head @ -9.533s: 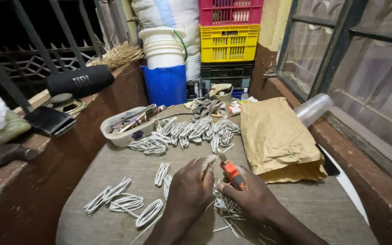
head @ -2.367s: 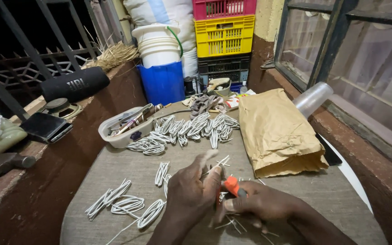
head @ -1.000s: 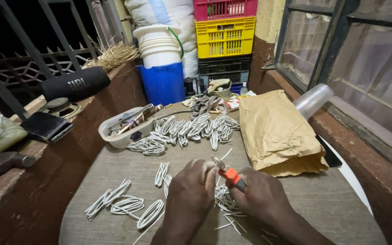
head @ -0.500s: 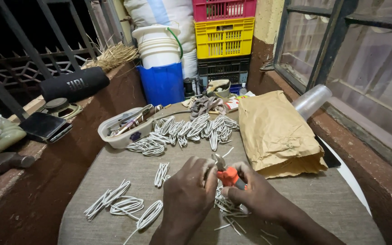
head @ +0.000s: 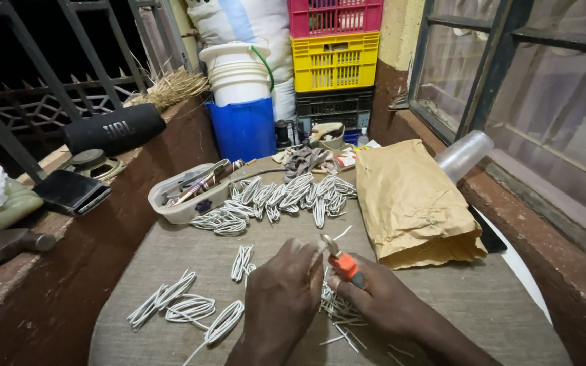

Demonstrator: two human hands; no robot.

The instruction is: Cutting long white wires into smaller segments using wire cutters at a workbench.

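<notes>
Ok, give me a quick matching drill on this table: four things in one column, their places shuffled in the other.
Things:
1 paper bag
2 white tray
3 blue bucket
4 orange-handled tool

Places:
A in the right hand
B far end, under the white bucket
C right side of the table
D left of the big wire-loop pile

Pairs: 1-C, 2-D, 3-B, 4-A

On the table (head: 171, 257), a tray (head: 184, 200) sits at the back left, with a pile of wire loops (head: 286, 196) to its right. A paper bag (head: 412, 203) lies right of the pile. More loops (head: 184, 308) lie at the front left, beside the hands.
</notes>
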